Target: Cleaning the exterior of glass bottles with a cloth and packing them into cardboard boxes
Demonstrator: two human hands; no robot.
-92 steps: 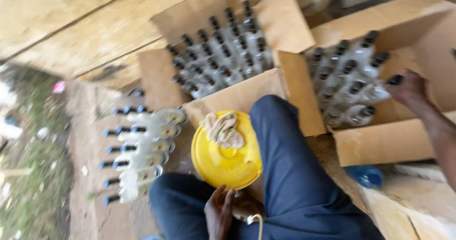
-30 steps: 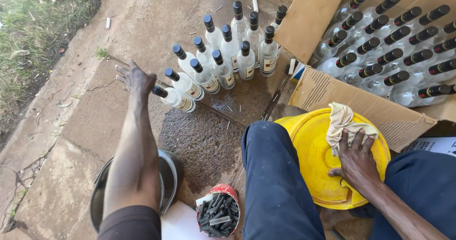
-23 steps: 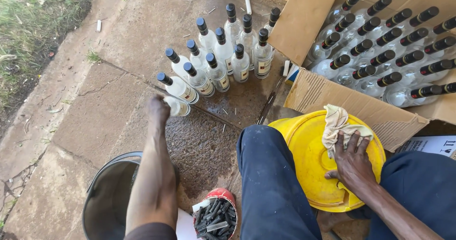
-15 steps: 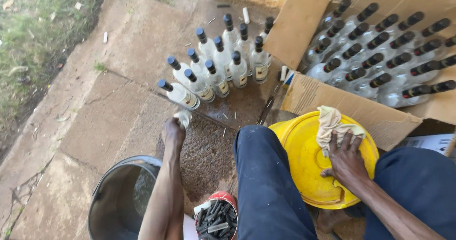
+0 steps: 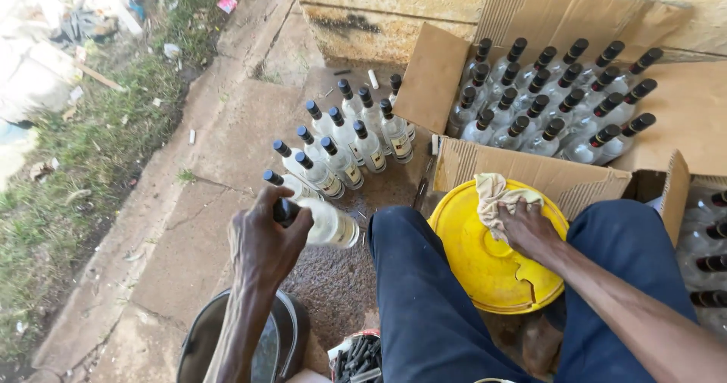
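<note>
From the head view, the left hand (image 5: pixel 263 240) is closed round the neck of a clear glass bottle (image 5: pixel 327 226), black-capped, labelled, lying nearly level, apparently lifted off the wet concrete. Just beyond it stand matching bottles (image 5: pixel 344 142). The right hand (image 5: pixel 528 228) presses flat, fingers spread, on a cloth (image 5: pixel 494 195) atop a yellow lid (image 5: pixel 485 262).

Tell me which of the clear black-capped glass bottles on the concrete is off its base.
The clear black-capped glass bottle gripped at the neck by the left hand, tilted nearly sideways. The other bottles in the cluster behind it stand upright on the concrete slab.
</note>
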